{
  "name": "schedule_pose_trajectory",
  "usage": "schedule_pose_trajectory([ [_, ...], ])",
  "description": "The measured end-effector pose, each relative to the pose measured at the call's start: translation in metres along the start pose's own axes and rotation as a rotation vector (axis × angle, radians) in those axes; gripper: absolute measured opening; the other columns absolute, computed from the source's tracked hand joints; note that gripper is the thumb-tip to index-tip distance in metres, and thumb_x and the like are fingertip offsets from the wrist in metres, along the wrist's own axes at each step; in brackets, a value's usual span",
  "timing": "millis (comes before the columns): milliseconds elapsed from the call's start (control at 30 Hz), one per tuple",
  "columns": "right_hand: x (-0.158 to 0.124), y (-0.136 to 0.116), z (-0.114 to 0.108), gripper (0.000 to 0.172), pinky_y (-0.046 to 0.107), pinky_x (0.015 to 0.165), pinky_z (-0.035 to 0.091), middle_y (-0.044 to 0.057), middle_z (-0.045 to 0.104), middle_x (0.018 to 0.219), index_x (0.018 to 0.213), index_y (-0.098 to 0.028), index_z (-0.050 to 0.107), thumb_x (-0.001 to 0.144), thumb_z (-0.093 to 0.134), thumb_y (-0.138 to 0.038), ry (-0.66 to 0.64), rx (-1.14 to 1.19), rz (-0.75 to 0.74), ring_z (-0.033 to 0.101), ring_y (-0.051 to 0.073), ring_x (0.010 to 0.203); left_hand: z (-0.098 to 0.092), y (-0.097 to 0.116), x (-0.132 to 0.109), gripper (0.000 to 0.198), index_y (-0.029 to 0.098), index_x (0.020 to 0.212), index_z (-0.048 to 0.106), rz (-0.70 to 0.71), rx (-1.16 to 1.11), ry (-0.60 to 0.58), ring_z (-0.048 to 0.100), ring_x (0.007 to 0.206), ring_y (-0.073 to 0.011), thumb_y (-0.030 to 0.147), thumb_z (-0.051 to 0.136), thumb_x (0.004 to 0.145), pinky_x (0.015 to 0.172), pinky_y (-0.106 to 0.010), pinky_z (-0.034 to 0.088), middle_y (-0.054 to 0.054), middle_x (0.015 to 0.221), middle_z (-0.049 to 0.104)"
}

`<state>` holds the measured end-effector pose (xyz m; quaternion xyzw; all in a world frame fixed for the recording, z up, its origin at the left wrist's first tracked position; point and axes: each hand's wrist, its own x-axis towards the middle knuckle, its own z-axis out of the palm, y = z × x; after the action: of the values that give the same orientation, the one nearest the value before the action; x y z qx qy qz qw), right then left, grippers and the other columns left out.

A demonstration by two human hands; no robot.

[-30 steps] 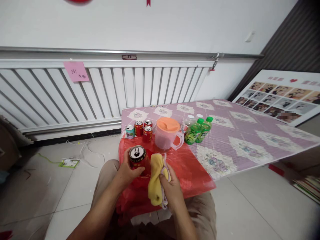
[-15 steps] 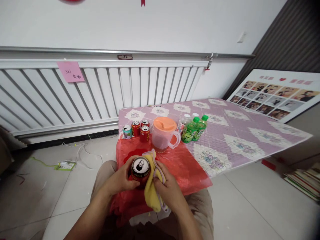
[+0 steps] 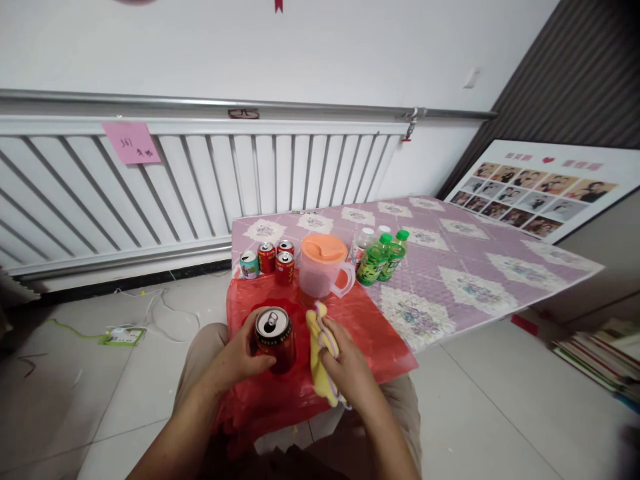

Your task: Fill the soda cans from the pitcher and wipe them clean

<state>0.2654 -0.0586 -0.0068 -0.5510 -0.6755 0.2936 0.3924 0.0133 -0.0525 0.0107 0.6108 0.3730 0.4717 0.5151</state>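
Note:
My left hand (image 3: 239,357) is wrapped round a red drink can (image 3: 275,337) with an opened silver top, held upright over the red plastic sheet (image 3: 370,333). My right hand (image 3: 345,363) grips a yellow cloth (image 3: 320,347) just right of the can, a small gap between cloth and can. Both hands are low in the middle of the head view, above my knees in beige trousers.
Behind the hands stand three small cans (image 3: 267,257), a clear jug with an orange lid (image 3: 323,263) and green-capped bottles (image 3: 383,257) on a purple quilted table cover (image 3: 475,267). A white radiator (image 3: 200,180) lines the wall. A photo board (image 3: 540,190) leans at right. Cables and a power strip (image 3: 120,333) lie on the floor.
The yellow cloth was pressed against the can's side half a second ago; now my right hand has drawn it off to the right. The can stays in my left hand.

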Motion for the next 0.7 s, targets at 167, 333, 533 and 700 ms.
schedule_pose_trajectory([
  [167,0.017,0.031,-0.016,0.053,0.047,0.111,0.040,0.018,0.058,0.139,0.134,-0.015,0.060,0.082,0.052,-0.017,0.074,-0.409,-0.061,0.053,0.031,0.130,0.004,0.004,0.002,0.080,0.019,0.137,0.054,-0.030,0.000,0.049,0.052,0.131,-0.0369,0.036,0.086,0.065,0.117,-0.048,0.035,-0.014,0.139,0.060],
  [333,0.013,0.033,-0.011,0.060,0.063,0.104,0.040,0.017,0.045,0.155,0.140,-0.024,0.056,0.082,0.068,-0.022,-0.105,-0.658,0.121,0.038,0.041,0.141,0.010,0.010,0.004,0.075,0.022,0.132,0.058,-0.090,0.033,0.082,0.055,0.128,-0.0376,0.033,0.085,0.062,0.116,-0.050,0.038,-0.011,0.133,0.064],
  [533,0.008,0.028,-0.006,0.058,0.074,0.106,0.027,0.016,0.040,0.158,0.140,-0.027,0.057,0.083,0.070,-0.026,-0.093,-0.667,0.231,0.031,0.043,0.146,0.019,0.008,0.010,0.074,0.021,0.129,0.058,-0.055,0.010,0.085,0.057,0.125,-0.0358,0.038,0.084,0.061,0.113,-0.047,0.041,-0.011,0.130,0.065],
  [700,0.005,0.003,-0.014,0.063,0.058,0.117,0.029,0.015,0.049,0.151,0.144,-0.025,0.053,0.083,0.068,-0.027,-0.037,-0.201,0.007,0.040,0.034,0.143,0.032,0.004,0.015,0.076,0.020,0.132,0.054,-0.079,-0.017,0.051,0.054,0.129,-0.0351,0.031,0.084,0.063,0.114,-0.048,0.040,-0.012,0.134,0.062],
])
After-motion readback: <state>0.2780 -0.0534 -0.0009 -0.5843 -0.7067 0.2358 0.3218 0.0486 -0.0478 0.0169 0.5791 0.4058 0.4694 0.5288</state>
